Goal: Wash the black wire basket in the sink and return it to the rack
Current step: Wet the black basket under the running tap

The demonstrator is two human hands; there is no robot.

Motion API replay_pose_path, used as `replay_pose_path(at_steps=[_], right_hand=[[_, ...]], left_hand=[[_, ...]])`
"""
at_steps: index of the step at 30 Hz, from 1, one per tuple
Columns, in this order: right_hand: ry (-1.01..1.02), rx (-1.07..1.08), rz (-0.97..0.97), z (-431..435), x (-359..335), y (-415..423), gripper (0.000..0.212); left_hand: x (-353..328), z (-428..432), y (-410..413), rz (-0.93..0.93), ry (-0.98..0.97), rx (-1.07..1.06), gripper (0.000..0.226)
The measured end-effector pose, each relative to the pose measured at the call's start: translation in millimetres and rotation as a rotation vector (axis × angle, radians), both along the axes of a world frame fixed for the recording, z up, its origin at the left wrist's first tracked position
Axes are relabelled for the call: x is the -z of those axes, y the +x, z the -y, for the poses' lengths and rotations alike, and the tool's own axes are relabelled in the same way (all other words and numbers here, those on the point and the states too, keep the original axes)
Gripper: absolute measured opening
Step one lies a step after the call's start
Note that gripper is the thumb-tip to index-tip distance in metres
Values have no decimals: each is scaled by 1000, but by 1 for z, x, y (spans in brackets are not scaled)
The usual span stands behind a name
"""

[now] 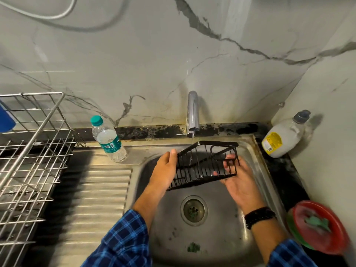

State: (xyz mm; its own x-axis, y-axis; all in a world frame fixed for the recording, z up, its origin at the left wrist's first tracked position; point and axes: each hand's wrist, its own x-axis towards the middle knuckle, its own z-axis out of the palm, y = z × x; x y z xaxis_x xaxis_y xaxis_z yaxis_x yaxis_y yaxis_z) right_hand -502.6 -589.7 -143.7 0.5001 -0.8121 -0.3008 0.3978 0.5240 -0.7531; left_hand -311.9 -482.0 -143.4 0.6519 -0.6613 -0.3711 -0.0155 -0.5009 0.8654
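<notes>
— Water from the tap [193, 112] is running thin onto the black wire basket [204, 163], which is held tilted over the sink [250, 151], above the drain [193, 210]. What worries you?

— Grip, mostly. The left hand [165, 170] is clamped on the basket's left end with the thumb up along the frame; the right hand [237, 182] lies open underneath the right end, fingers poking through the wires, so it cradles more than it holds.

— So wet wire could slide?

— I'd guess so; if the left lets go to turn it, the basket could drop into the bowl, or a fingertip could catch between bars.

— And afterwards?

— The rack [32, 151] sits well to the left, past the ridged drainboard [96, 199]. The water bottle [108, 139] stands near that route, so a careless swing could knock it over, and an unshaken basket would drip along the way
</notes>
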Motion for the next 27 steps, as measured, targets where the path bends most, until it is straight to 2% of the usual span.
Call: replay_pose_path(at_steps=[2,5,8,10,12,14,16,18,20,21,23,25,27], right_hand=[[-41,1,-47,5,-8,0,16],[-19,91,-76,12,-15,0,18],[172,170,-36,17,-9,-2,3],[185,77,-209,20,-10,-12,19],[135,-132,-430,21,-11,-21,52],[195,-280,-442,17,-12,-29,71],[206,-320,-460,12,-12,-32,67],[214,-330,-576,11,-12,-33,64],[216,-318,-642,9,-12,-36,46],[223,-300,-626,11,-9,-38,38],[221,-268,-561,10,-10,-46,39],[191,-254,-500,6,-12,-54,43],[180,-261,-464,8,-11,-68,48]], left_hand=[[-1,-4,-3,112,16,83,47],[3,-12,-3,158,-54,219,46],[11,-21,-6,199,-122,252,35],[12,-27,-12,277,-134,190,33],[14,-33,-19,339,-131,158,39],[17,-39,-29,420,-89,174,55],[19,-46,-44,468,-63,166,58],[12,-55,-63,485,-61,119,46],[3,-65,-80,478,-18,99,41],[-2,-71,-86,498,37,103,43],[-3,-84,-86,571,130,72,49],[-7,-90,-71,479,86,-79,50],[-12,-95,-47,165,29,-214,48]])
